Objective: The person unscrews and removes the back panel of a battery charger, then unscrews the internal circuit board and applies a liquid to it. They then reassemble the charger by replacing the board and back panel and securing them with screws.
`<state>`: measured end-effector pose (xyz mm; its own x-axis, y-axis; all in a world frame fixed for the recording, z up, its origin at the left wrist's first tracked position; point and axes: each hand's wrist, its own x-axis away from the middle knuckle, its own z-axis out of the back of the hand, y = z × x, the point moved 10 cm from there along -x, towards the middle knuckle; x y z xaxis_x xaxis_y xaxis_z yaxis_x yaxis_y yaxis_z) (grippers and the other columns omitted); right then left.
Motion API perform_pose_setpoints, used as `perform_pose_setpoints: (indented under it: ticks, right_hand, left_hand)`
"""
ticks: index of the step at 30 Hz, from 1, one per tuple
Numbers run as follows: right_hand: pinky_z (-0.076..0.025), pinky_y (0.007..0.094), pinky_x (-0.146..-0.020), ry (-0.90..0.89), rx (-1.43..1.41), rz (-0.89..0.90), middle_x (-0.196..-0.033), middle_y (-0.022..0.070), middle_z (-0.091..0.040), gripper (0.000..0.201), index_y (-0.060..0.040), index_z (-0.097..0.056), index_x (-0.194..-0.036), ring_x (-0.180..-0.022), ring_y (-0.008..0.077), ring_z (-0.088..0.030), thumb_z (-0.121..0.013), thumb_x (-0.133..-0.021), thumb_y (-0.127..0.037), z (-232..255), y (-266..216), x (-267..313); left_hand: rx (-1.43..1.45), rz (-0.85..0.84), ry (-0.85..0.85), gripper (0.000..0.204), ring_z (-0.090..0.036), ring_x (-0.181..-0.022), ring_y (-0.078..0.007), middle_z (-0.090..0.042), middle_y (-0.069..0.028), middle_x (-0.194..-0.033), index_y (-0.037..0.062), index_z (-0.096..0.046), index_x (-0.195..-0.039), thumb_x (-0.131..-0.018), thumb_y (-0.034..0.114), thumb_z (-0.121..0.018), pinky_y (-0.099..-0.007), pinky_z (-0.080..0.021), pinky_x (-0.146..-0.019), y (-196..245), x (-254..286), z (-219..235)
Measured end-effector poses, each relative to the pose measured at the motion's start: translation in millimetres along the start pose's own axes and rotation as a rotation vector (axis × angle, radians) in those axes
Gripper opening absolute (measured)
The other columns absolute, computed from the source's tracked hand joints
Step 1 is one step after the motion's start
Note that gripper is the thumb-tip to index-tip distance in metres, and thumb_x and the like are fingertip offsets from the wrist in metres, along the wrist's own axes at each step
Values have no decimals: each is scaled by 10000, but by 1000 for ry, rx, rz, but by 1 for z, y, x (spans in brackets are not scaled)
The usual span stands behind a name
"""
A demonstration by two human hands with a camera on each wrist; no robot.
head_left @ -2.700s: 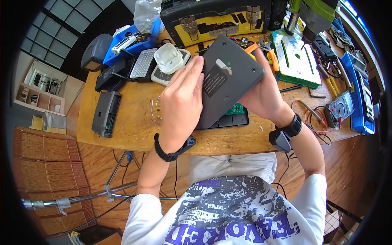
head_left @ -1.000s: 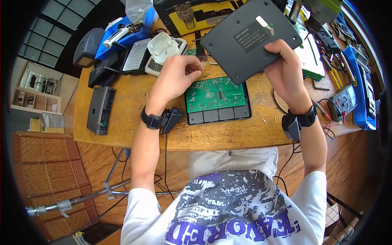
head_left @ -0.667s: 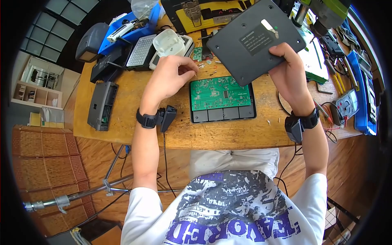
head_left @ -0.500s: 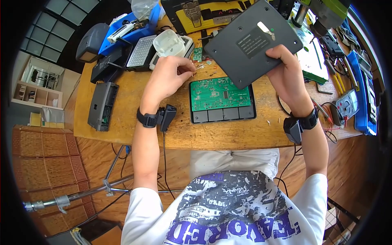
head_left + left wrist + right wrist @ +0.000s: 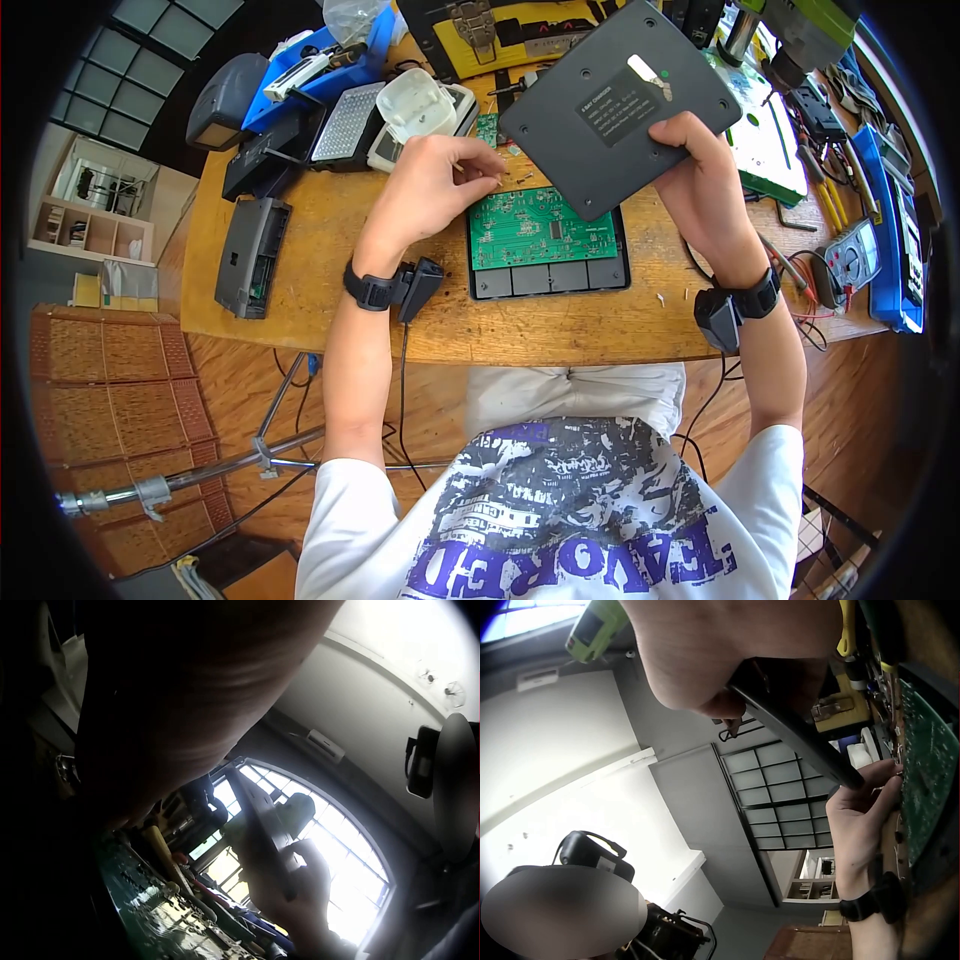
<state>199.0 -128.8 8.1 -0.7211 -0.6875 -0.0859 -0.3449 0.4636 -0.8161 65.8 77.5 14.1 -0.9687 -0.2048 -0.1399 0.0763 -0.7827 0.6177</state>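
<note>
My right hand (image 5: 700, 195) holds a dark grey charger cover (image 5: 625, 105) by its lower right edge, thumb on the labelled face. The cover is tilted above the table, screw holes and a silver sticker showing. Below its lower corner lies the other half of the case (image 5: 550, 280), with a green circuit board (image 5: 540, 232) in it. My left hand (image 5: 425, 195) is over the board's upper left corner, thumb and forefinger pinched on a small screw-like piece (image 5: 500, 183), too small to name surely. In the right wrist view those left fingertips (image 5: 889, 776) are close over the board's edge.
Loose screws (image 5: 522, 180) lie behind the board. A clear plastic box (image 5: 415, 108) and a grey case part (image 5: 252, 258) stand to the left. A yellow-black toolbox (image 5: 550, 35), a green drill (image 5: 800, 35) and a multimeter (image 5: 850, 255) line the back and right.
The cover, first between both hands over the board, is now in my right hand alone, further up and right. My left hand went to the loose screws, then shifted slightly right towards the board.
</note>
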Motion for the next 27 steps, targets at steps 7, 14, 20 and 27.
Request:
perform_pose_setpoints:
  ticks: [7,14,20,27]
  right_hand:
    - [-548,409,-997,-38,19,17,-1190,69,-709,234,-7,-637,-1240,-1095,179,-682,-635,-1010,-52,-8,0,1]
    - [-548,337,-1016,-179,195,5,-1274,61,-712,337,2,-622,-1369,-1175,144,-670,-693,-1067,-129,-41,24,12]
    - [-522,296,-993,-326,457,82,-1274,32,-685,513,-9,-591,-1465,-1153,87,-593,-723,-1094,-337,-65,16,28]
    - [-496,322,-1051,-71,653,71,-1209,34,-738,423,-14,-706,-1343,-1171,138,-674,-525,-1163,-352,-18,-3,1]
  left_hand:
    - [415,-93,330,402,-750,-999,-164,-797,-133,-1164,-8,-724,-1359,-1020,202,-771,-326,-604,-875,4,1,29]
    - [58,-410,211,1491,-398,-1555,-405,-376,-236,-1682,33,-238,-1724,-591,542,-1062,-514,-340,-1286,63,13,5]
    - [2,-315,110,1296,-474,-1530,-401,-493,-262,-1628,10,-319,-1705,-617,264,-975,-451,-364,-1275,63,14,-6]
    - [-22,-315,-160,1304,-519,-1463,-407,-513,-255,-1574,0,-344,-1692,-594,302,-978,-431,-373,-1253,67,26,-8]
